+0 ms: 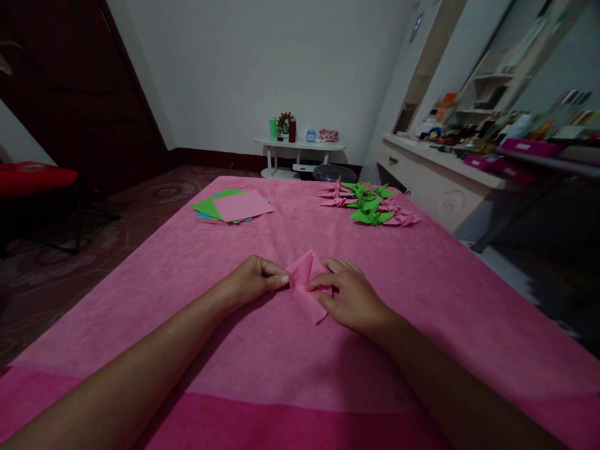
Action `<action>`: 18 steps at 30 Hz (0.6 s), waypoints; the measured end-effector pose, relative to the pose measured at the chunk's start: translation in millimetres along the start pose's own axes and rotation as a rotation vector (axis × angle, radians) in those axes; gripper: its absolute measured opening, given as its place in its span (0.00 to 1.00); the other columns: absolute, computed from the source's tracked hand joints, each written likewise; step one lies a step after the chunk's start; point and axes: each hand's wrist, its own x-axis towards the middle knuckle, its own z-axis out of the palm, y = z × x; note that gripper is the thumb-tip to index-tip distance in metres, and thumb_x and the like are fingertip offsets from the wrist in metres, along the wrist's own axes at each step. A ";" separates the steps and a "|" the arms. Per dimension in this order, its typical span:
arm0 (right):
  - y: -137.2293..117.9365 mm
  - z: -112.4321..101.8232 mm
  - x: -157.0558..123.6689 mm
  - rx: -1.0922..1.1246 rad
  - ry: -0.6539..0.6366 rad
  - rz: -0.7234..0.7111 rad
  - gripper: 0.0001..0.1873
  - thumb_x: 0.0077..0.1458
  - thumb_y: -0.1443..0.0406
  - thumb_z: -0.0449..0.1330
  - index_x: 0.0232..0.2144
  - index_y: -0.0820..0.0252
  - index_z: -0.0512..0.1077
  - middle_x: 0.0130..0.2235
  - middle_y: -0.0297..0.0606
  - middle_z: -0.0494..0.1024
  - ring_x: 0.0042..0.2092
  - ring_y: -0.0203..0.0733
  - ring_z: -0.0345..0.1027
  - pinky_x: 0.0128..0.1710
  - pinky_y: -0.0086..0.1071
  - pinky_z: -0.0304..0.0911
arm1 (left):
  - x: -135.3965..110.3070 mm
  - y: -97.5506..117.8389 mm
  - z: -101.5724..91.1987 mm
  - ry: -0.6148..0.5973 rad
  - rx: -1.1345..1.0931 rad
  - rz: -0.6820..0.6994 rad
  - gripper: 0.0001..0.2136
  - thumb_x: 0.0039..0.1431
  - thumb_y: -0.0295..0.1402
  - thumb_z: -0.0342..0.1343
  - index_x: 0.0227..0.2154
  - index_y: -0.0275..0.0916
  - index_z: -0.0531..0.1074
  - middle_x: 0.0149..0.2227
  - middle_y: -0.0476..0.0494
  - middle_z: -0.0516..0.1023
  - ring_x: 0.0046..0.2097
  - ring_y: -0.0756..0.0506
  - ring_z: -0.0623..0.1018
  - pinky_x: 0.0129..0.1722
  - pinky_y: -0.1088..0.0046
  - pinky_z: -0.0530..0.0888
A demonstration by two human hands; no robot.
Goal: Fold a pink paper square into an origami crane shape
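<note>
A partly folded sheet of pink origami paper [308, 301] lies on the pink cloth in front of me, one flap standing raised. My left hand [261, 278] pinches its left corner between thumb and fingers. On the right side, my right hand [350, 292] has its thumb and index finger on the paper, the index reaching into the fold. The other fingers of that hand rest along the paper's far right edge. Part of the paper's right side is hidden under the right hand.
A stack of coloured paper squares [242, 204] lies at the table's far left. Several green and pink folded paper cranes [371, 202] sit at the far right. Beyond stand a small white table [301, 144] and a cluttered dresser [427, 173]. A red chair [27, 180] is at left.
</note>
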 end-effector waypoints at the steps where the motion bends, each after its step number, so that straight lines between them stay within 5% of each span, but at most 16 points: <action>1: -0.5 0.0 -0.1 -0.003 -0.001 0.000 0.13 0.48 0.70 0.60 0.35 0.50 0.78 0.38 0.38 0.71 0.44 0.44 0.63 0.47 0.39 0.56 | -0.2 0.5 0.2 0.007 -0.023 -0.012 0.14 0.50 0.41 0.60 0.26 0.32 0.76 0.22 0.49 0.69 0.24 0.53 0.63 0.24 0.78 0.60; 9: -2.0 0.1 -0.7 -0.032 -0.012 -0.003 0.17 0.48 0.70 0.59 0.40 0.48 0.77 0.41 0.39 0.72 0.47 0.46 0.62 0.49 0.40 0.54 | -1.9 6.5 1.4 0.043 -0.006 -0.051 0.14 0.49 0.38 0.60 0.34 0.32 0.78 0.17 0.52 0.66 0.20 0.55 0.59 0.21 0.80 0.55; 18: -3.3 -0.3 -0.7 -0.057 -0.039 -0.005 0.18 0.49 0.69 0.58 0.42 0.47 0.76 0.42 0.40 0.71 0.47 0.45 0.61 0.50 0.41 0.52 | 0.3 3.2 2.8 0.015 0.009 -0.046 0.11 0.45 0.35 0.62 0.32 0.34 0.79 0.30 0.45 0.78 0.30 0.50 0.72 0.32 0.76 0.68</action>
